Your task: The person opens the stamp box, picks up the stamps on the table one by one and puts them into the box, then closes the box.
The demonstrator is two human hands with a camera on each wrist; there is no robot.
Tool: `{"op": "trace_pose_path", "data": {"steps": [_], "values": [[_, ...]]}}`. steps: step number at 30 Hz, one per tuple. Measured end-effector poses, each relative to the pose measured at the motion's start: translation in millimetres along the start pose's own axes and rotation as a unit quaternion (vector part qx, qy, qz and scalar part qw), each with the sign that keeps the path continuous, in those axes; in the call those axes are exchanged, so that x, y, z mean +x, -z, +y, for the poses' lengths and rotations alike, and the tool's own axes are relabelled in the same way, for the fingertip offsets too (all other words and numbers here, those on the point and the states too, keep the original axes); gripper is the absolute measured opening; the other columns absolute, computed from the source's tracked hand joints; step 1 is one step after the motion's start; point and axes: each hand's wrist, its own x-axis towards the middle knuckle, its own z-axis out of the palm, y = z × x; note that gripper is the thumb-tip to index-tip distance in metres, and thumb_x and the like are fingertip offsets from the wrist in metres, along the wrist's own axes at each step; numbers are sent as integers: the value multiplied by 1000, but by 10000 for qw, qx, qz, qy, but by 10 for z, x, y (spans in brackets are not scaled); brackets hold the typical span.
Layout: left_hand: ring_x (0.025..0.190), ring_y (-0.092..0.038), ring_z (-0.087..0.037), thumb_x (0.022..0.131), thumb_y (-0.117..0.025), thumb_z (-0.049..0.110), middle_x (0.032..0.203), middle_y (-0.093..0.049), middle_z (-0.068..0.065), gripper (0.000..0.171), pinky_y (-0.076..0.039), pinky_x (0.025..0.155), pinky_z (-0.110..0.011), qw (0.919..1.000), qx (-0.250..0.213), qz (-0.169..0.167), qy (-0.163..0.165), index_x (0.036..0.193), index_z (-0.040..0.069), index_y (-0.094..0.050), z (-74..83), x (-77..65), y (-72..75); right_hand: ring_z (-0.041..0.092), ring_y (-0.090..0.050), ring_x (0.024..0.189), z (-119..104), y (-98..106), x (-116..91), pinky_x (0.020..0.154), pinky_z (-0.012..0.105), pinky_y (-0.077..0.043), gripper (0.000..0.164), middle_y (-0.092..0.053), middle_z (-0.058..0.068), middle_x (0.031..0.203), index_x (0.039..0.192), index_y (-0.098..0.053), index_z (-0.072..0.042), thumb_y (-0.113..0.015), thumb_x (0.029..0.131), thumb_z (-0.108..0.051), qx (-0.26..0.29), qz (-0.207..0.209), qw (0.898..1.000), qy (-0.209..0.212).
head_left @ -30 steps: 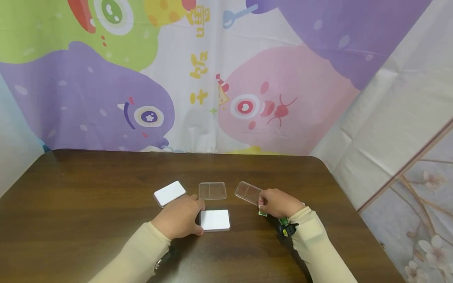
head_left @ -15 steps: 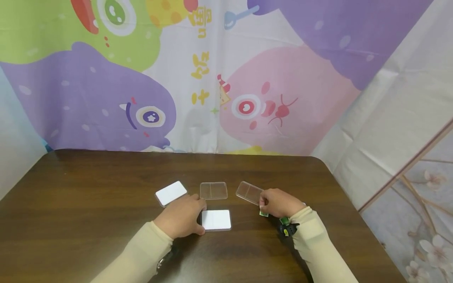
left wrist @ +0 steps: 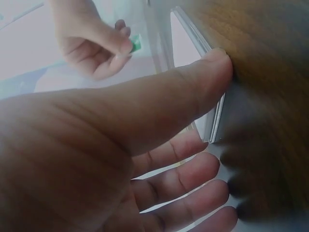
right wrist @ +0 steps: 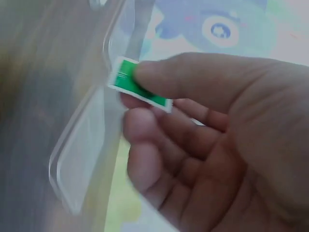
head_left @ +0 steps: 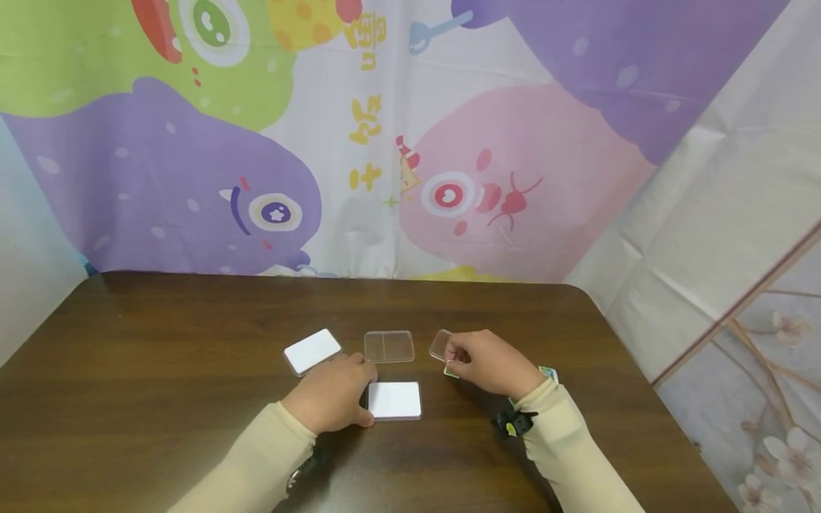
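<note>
In the head view my left hand (head_left: pixel 330 392) holds the left end of a clear plastic case with a white insert (head_left: pixel 395 400), lying flat on the table. Its thumb is at the near corner and the index finger at the far one. The left wrist view shows the thumb against that case's layered edge. My right hand (head_left: pixel 494 362) pinches a small green stamp-like piece with a white border (right wrist: pixel 140 87) between thumb and index finger, above the table. Behind this hand, a clear plastic lid (head_left: pixel 439 344) is partly hidden.
Another clear lid (head_left: pixel 389 347) lies behind the front case. A second white-filled case (head_left: pixel 312 351) lies tilted at the left, beyond my left hand. Something green and white (head_left: pixel 549 373) shows beside the right wrist. A printed cloth (head_left: pixel 359 235) hangs behind the table (head_left: pixel 192 320).
My right hand has moved left and slightly up with the green piece, now covering more of the right-hand lid. The left hand stays on the front case.
</note>
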Motion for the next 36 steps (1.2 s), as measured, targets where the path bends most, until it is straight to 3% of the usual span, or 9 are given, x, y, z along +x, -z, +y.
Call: {"op": "trace_pose_path", "data": {"steps": [9,20,27,36], "values": [[92,-62,-27,67,-97,31,99,-66,-8,52,-54,83,-45,10000,5,54,47,103,6,-70,21,8,-7,6,-58,79,-398,-170,122,76,27,-52,13,-67,-10,87,91,-70,-16,-71,95,-3,477,269,9959,726],[88,-60,-26,68,-97,33,94,-62,-7,55,-53,81,-45,9999,-7,-53,130,104,3,-67,15,22,-7,1,-58,74,-635,-425,271,69,22,-51,5,-68,-9,82,92,-73,-13,-75,93,-8,1273,-530,9890,540],[91,-61,-28,68,-97,35,95,-63,-7,57,-54,84,-46,9999,-40,-107,83,105,4,-66,-5,27,-5,0,-57,75,-645,-526,335,73,20,-50,4,-66,-10,81,92,-73,-10,-74,93,-7,1148,-767,9889,550],[95,-63,-30,67,-97,34,98,-65,-8,58,-53,88,-47,9996,-187,-156,106,106,5,-66,-12,34,1,2,-54,76,-698,-557,363,71,20,-48,10,-63,-8,82,86,-70,-14,-76,92,-9,608,-582,9940,693]]}}
